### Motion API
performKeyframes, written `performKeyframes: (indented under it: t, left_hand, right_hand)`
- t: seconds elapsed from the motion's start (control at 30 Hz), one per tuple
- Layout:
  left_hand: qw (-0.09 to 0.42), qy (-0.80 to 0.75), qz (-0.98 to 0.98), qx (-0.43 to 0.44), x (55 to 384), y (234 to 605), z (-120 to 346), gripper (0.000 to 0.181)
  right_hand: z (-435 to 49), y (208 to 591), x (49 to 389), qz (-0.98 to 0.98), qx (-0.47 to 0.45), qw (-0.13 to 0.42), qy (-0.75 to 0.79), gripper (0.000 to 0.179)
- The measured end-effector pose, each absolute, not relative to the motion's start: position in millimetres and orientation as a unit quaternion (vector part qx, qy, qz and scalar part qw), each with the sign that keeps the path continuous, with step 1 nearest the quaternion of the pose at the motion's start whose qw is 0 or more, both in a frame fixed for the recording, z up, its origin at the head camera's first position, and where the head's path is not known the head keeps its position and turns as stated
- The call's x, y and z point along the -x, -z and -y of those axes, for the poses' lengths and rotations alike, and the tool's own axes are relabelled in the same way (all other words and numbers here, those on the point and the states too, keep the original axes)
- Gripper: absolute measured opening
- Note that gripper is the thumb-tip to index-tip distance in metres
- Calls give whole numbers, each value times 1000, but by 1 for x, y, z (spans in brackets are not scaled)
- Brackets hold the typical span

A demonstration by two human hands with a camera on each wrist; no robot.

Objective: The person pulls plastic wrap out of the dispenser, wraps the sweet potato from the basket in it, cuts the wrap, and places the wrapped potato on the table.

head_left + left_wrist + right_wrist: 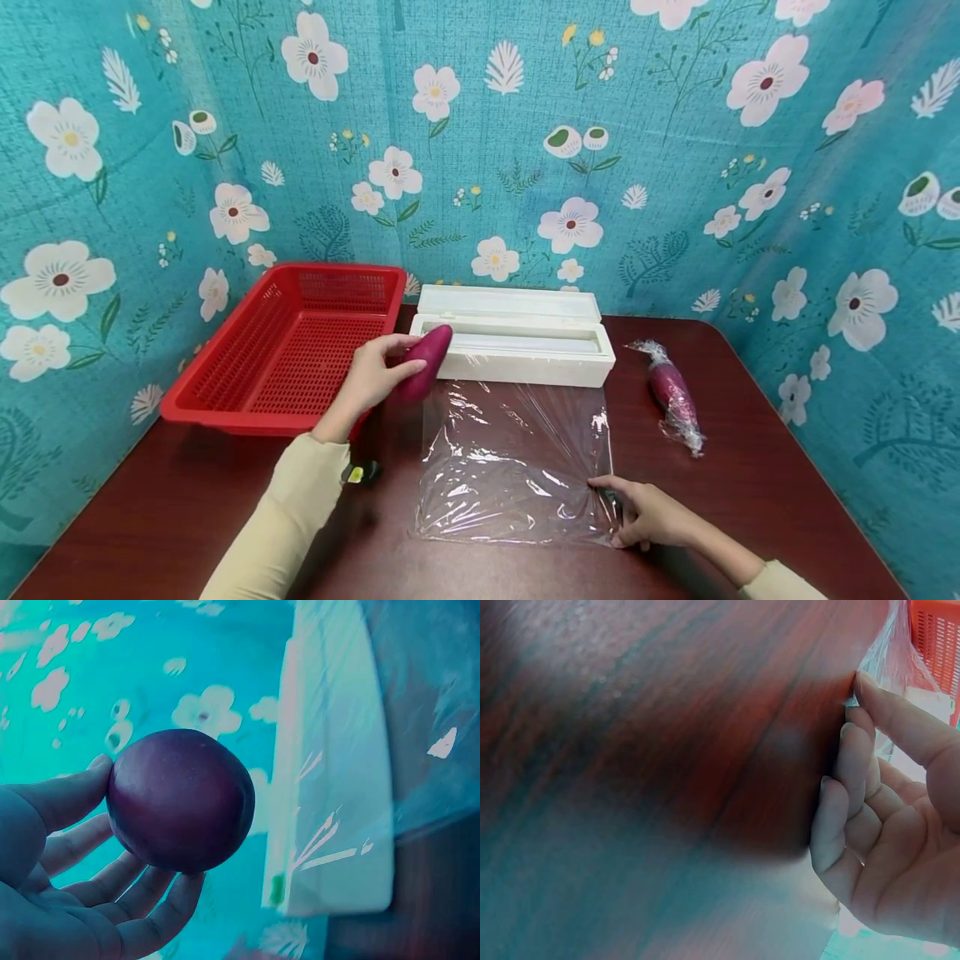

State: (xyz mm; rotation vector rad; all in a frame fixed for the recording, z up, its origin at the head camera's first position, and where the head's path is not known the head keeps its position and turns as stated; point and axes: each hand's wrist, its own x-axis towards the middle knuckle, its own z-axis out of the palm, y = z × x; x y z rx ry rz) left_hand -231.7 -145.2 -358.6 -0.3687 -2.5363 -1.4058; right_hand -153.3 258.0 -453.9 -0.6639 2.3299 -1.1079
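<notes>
My left hand (378, 372) holds a smooth, elongated purple vegetable (429, 360) between thumb and fingers, above the left end of the white cling film box (525, 368). The left wrist view shows this vegetable (180, 801) end-on, as a dark round shape. A sheet of clear cling film (510, 467) runs from the box toward me over the table. At its near right corner, my right hand (651, 512) pinches the film. Its thumb and forefinger meet at the film's edge in the right wrist view, the other fingers curled beneath.
A red perforated basket (225, 417) stands at the back left, beside the box. The box's lid (510, 302) is raised behind it. To the right lies a similar purple vegetable wrapped in film (671, 390), its ends twisted. A flowered curtain (480, 167) hangs behind the dark table (750, 467).
</notes>
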Motion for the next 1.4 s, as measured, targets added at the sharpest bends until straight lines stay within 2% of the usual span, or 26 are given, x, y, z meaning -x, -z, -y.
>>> performKeyframes:
  t: [0.1,0.43,0.63,1.0,1.4]
  left_hand:
    - [108,474,856,176,229,366,130,35]
    - [54,389,853,342,211,393,75,33]
    - [27,322,855,405,203,408,53,31]
    - [-32,258,858,444,199,423,36,30]
    - [-53,237,859,451,202,433,32,25]
  right_hand:
    - [-258,454,154,-849,242,238,404,72]
    - [-258,451,156,-854,241,235,397,73]
    - [-258,452,155,-855,245,231,395,72]
    - [-259,454,156,-854,238,238,396,73]
    - [-258,455,155,-850,238,243,402,73]
